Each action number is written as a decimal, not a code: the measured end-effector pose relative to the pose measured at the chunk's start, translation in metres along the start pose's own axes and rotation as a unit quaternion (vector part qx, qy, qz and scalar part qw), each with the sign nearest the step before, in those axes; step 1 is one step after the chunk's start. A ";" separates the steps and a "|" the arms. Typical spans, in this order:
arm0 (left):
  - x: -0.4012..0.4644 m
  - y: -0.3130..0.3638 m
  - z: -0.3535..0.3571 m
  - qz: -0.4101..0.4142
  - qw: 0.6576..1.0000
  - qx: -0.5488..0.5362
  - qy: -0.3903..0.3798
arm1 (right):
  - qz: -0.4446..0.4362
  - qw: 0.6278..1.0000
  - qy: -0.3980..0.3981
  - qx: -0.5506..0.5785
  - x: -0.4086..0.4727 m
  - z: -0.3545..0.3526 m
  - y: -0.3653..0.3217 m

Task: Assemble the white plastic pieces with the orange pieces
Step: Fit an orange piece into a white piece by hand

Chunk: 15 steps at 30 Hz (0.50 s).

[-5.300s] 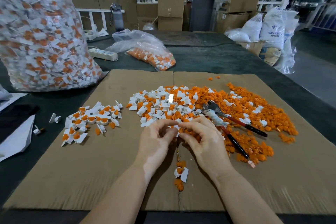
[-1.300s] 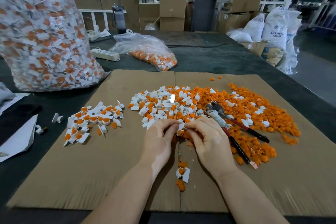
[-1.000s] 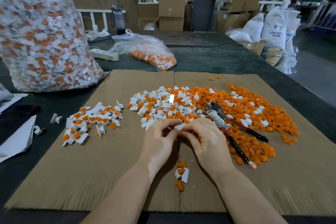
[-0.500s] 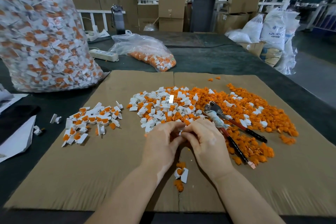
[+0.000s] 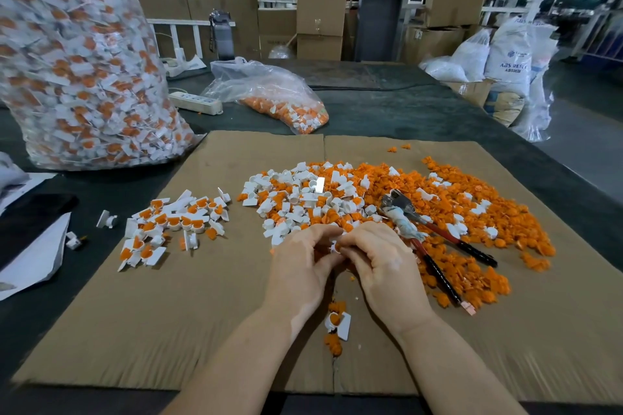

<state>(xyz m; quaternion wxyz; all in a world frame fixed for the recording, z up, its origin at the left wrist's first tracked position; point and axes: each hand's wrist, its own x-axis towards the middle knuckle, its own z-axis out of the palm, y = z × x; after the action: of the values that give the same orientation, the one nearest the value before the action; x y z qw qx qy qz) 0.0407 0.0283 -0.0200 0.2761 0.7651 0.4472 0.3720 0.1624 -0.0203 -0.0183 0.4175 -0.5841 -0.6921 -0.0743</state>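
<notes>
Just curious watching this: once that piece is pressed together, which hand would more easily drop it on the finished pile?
Probably the left hand: the small pile of assembled white-and-orange plastic pieces lies on its side; red-handled pliers flank the right hand.

This is a factory or warehouse floor given over to hand assembly. At 12 o'clock, stacked cardboard boxes point(image 5: 320, 22) stand beside a steel column point(image 5: 382, 0). At 2 o'clock, woven sacks point(image 5: 510, 57) printed "ABS RESIN" lean among clear bags of white material. At 10 o'clock a tall clear bag point(image 5: 81, 61) bulges with white-and-orange parts, and a smaller bag point(image 5: 269, 94) lies at 12. The dark bench point(image 5: 421, 111) carries a flattened cardboard sheet point(image 5: 202, 313) as a work mat, heaped with loose plastic parts point(image 5: 438, 212).
</notes>
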 end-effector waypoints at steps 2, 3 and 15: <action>-0.001 0.000 -0.001 -0.008 1.000 -0.016 0.011 | 0.002 1.000 0.011 -0.004 0.000 0.000 0.001; -0.001 -0.001 -0.003 -0.011 0.999 -0.029 0.022 | 0.008 1.000 0.017 -0.003 -0.001 0.000 0.001; 0.023 -0.058 -0.071 -0.159 0.938 0.267 0.154 | 0.008 0.999 0.033 -0.013 0.000 0.005 0.004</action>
<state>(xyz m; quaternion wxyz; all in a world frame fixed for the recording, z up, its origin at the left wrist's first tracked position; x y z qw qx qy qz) -0.0380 0.0809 -0.0163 0.0448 0.6625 0.6833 0.3036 0.1631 -0.0161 -0.0233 0.4331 -0.5920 -0.6725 -0.0988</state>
